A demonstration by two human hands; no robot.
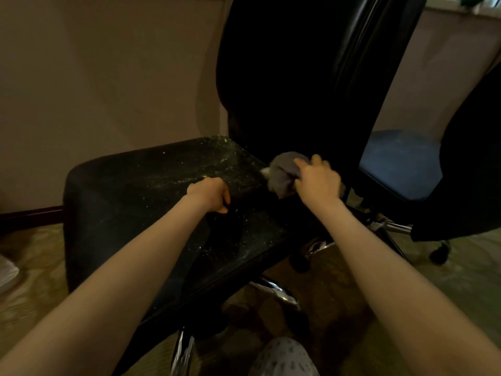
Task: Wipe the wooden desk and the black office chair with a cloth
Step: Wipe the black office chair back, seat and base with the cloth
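Beige wall (108, 77) stood behind, with a dark skirting (29, 215) at its foot and patterned carpet (32, 267) below.

Hands: two, both bare-armed and stretched forward over the chair (135, 202). Left hand (210, 194) rested knuckles-up near the middle of the seat, fingers curled under into a fist, thumb pointing down; nothing was seen in it. Right hand (318, 180) lay further back, at the right rear of the seat where it met the backrest (284, 77). Its fingers were curled over and gripped the cloth (283, 172), pressing it against that junction.

Count: one cloth, grey and bunched, showing mostly left of the right hand. Two chairs. The black one was nearest, its seat scattered with pale specks (217, 164), densest toward the rear left. Three chrome legs (276, 291) showed under its seat, with one dark castor (298, 263).

Surroundings: second chair (401, 164), blue-seated with a dark back, stood just beside the first on the right, partly hidden by the black backrest. One of its castors (439, 253) sat on the carpet. Patterned light fabric over a knee (282, 356) showed at the bottom edge. A white object (6, 270) lay at the left edge; too little was visible to identify it. The tall backrest blocked most of the view beyond.
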